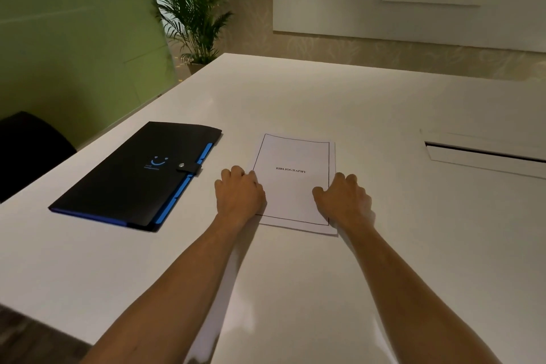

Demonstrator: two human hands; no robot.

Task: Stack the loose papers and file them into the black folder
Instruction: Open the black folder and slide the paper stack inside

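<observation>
White table (369,115), seen from head cam. Papers (292,156) lie flat at approx centre, stacked into one pile w/ edges a bit off: a lower sheet peeks out along the right and near sides. Top sheet has a thin black border and the word "BIBLIOGRAPHY" printed mid-page.

Left hand (239,195) at the pile's 8 o'clock, palm down, fingers curled loosely, knuckles up, fingertips touching the left edge of the papers. Right hand (344,201) at the pile's 4 o'clock, same pose, thumb lying on the top sheet, fingers curled over the right edge. Both hands press inward vs the pile from opposite sides; neither pinches or lifts anything. Can't tell if fingertips are under the sheets.

Folder (133,177) lies closed at 9 o'clock from the papers, near but apart, not touching either hand. Black cover, blue smile logo, snap strap (189,168) fastened on its right side, blue tabs showing along the right edge, blue strip along the near edge.

Slot (484,152) in the tabletop at 3 o'clock, well apart from the papers. Plant (192,9) beyond the table's far-left corner at 11 o'clock. Dark chair (26,151) at far left, beside the table edge.
</observation>
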